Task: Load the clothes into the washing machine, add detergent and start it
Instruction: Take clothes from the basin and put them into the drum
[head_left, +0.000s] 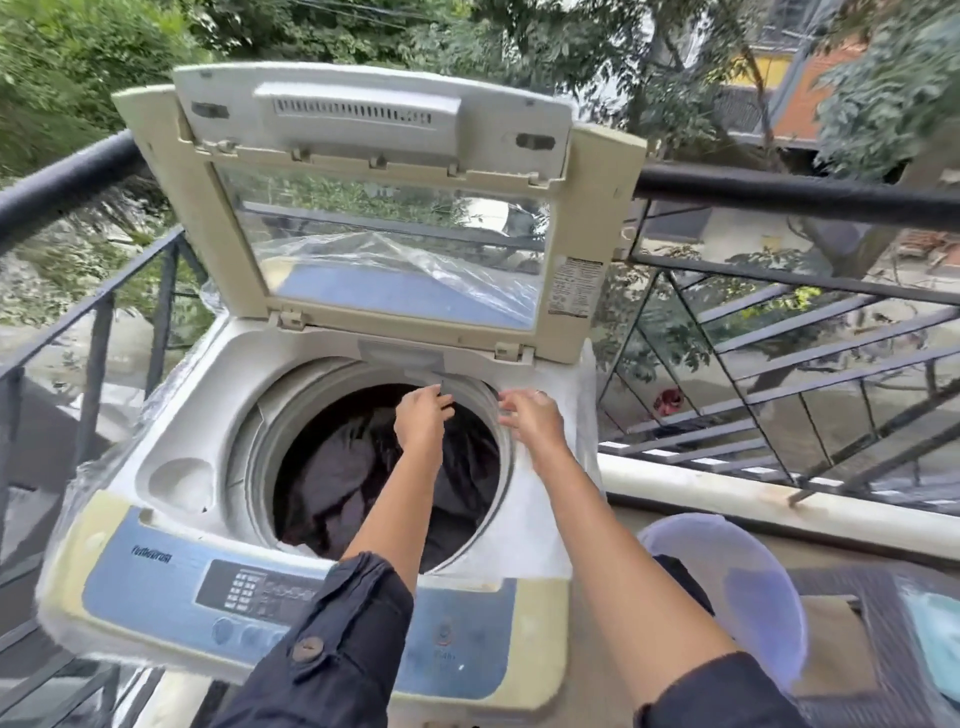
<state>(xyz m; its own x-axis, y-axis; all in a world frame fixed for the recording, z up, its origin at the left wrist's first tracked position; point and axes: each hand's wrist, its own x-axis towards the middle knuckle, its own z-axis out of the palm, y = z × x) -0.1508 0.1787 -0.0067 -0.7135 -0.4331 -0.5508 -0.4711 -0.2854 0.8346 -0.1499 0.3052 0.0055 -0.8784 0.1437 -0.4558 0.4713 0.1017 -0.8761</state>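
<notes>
While the lid (374, 171) is propped upright at the far side, the washing machine (218, 353) is viewed from above on a balcony, with clear plastic film (208, 299) draped around its body. Dark clothes (337, 467) are piled inside the drum (260, 452), down in its lower part. The left hand (423, 418) is reached over the clothes to the far rim of the drum. Its fingers are bent close together at a small dark tab (447, 391) just below a grey flap (402, 358); whether the tab is actually pinched cannot be told. The right hand (535, 415) is held just right of it at the far right rim, with fingers curled narrow against the rim. The fingertips are blurred, so a grip cannot be told. The hands are near each other but apart. Both forearms are bare up to rolled dark sleeves (332, 649). A control panel (249, 587) is set along the near edge, partly covered by the left arm. A lavender bucket (753, 582) is placed on the floor at the near right of the machine. A black railing (779, 195) is run behind it.
</notes>
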